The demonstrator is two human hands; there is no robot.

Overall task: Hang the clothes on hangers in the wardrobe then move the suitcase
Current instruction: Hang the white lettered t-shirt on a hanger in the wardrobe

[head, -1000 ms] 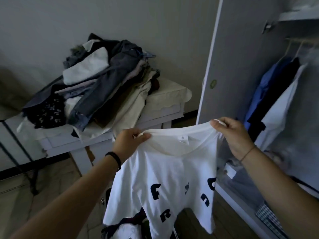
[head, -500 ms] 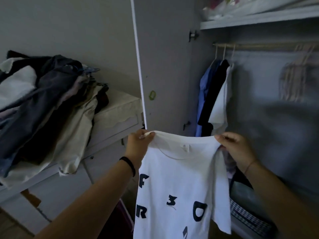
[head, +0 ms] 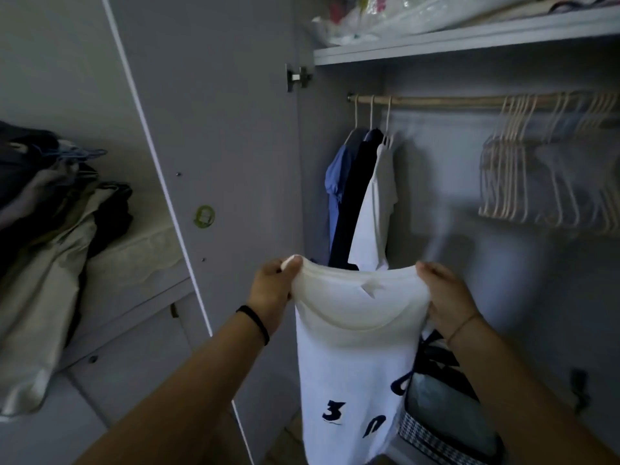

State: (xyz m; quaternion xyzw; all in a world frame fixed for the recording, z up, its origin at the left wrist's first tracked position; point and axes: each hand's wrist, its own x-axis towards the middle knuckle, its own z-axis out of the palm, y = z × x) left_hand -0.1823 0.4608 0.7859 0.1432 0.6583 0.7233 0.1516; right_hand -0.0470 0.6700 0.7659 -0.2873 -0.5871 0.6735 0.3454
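Both hands hold a white tee [head: 352,350] up in front of the open wardrobe [head: 218,129].
The left hand [head: 271,290] pinches 1 shoulder of the tee and the right hand [head: 446,297] grips the other; the hem runs out of view below. Behind it 3 garments [head: 372,203] hang on the rail [head: 436,101]. Farther right, a bunch of bare hangers [head: 510,182] is too blurred to count. The clothes pile [head: 43,236] at left is cut off by the edge.
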